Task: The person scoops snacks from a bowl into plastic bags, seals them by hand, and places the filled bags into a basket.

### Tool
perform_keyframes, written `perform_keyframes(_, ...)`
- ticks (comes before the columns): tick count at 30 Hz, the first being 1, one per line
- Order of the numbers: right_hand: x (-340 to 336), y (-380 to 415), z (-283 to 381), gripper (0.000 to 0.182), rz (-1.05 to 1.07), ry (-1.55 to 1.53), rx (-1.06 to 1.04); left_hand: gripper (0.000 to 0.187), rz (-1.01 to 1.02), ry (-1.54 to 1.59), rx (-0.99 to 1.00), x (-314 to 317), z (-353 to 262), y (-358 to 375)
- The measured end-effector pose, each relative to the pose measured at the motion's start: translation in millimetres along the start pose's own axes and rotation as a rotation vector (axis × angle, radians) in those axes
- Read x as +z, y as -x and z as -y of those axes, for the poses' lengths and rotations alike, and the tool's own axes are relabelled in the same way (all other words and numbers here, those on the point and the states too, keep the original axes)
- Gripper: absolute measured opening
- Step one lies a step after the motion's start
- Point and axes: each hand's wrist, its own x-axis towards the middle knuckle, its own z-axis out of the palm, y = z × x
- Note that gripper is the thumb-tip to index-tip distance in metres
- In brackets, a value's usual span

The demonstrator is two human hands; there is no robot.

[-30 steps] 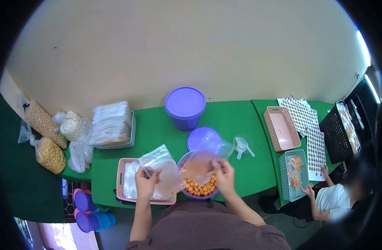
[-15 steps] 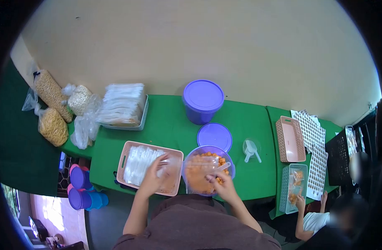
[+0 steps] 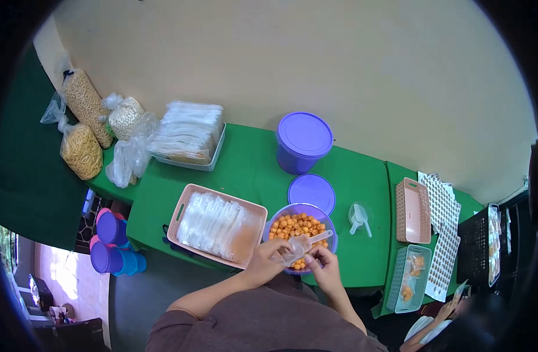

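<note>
Over the lower edge of a purple tub full of round orange snacks, my left hand is closed round a clear plastic bag. My right hand is just right of it, fingers pinched near the bag's edge; what they grip is too small to make out. A clear scoop lies at the snacks, its handle pointing up and right. To the left, a pink basket holds a row of clear plastic bags.
Behind the tub are a purple lid and a lidded purple bucket. White scoops lie to the right. A stack of bags stands back left. Far right are baskets, sticker sheets and another person's hand.
My left hand has moved right from the pink basket to the tub and closed on a bag. The view has shifted, and the other person's hands have left the grey basket.
</note>
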Motion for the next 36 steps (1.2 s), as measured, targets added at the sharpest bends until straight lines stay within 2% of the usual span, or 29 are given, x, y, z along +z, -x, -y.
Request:
perform_keyframes(2, 8, 1, 10, 0.021, -0.013, -0.039, -0.001, 0.026, 0.059, -0.109, 0.259, -2, -6, -1)
perform_keyframes(3, 10, 1, 13, 0.018, 0.001, -0.087, 0.053, 0.026, 0.05, -0.11, 0.257, -3, -4, -1)
perform_keyframes(4, 11, 0, 15, 0.016, 0.016, -0.135, 0.106, 0.029, 0.062, -0.168, 0.348, -5, 0, -2)
perform_keyframes(5, 11, -1, 16, 0.016, 0.025, -0.133, 0.102, 0.032, 0.074, -0.228, 0.438, -7, 2, -2)
perform_keyframes(6, 12, -1, 16, 0.016, 0.019, -0.133, 0.075, 0.032, 0.065, -0.232, 0.438, -9, 1, -3)
perform_keyframes(8, 13, -3, 21, 0.019, 0.02, -0.131, 0.046, 0.032, 0.118, -0.448, 0.598, -14, 0, -3)
perform_keyframes(13, 15, -9, 23, 0.039, 0.014, -0.214, 0.172, 0.036, 0.15, -0.509, 0.618, -13, 1, -5)
perform_keyframes(16, 18, -10, 16, 0.041, -0.005, -0.208, 0.171, 0.038, 0.157, -0.498, 0.619, -12, 6, -8)
perform_keyframes(21, 13, -18, 10, 0.031, 0.018, 0.038, 0.028, 0.054, 0.161, -0.413, 0.556, -9, 4, -18)
perform_keyframes(23, 14, -21, 22, 0.028, 0.031, 0.081, -0.002, 0.068, 0.014, -0.455, 0.598, -7, 9, -23)
perform_keyframes(24, 14, -23, 27, 0.028, 0.055, 0.135, 0.001, 0.068, 0.012, -0.453, 0.6, -6, 14, -26)
perform_keyframes(26, 16, -26, 36, 0.028, 0.079, 0.19, 0.001, 0.077, 0.038, -0.304, 0.565, -7, 24, -29)
perform_keyframes(27, 17, -27, 40, 0.03, 0.074, 0.207, -0.02, 0.077, 0.037, -0.302, 0.566, -8, 24, -27)
perform_keyframes(29, 17, -29, 42, 0.032, 0.069, 0.226, -0.039, 0.059, 0.182, -0.238, 0.517, -11, 23, -21)
perform_keyframes(32, 17, -29, 36, 0.029, 0.068, 0.287, -0.089, 0.051, 0.249, -0.317, 0.488, -14, 15, -25)
perform_keyframes(34, 13, -29, 23, 0.029, -0.017, 0.241, -0.006, 0.047, 0.209, -0.312, 0.503, -13, 13, -25)
perform_keyframes(36, 13, -31, 21, 0.028, -0.044, 0.27, -0.02, 0.043, 0.168, -0.305, 0.516, -13, 12, -27)
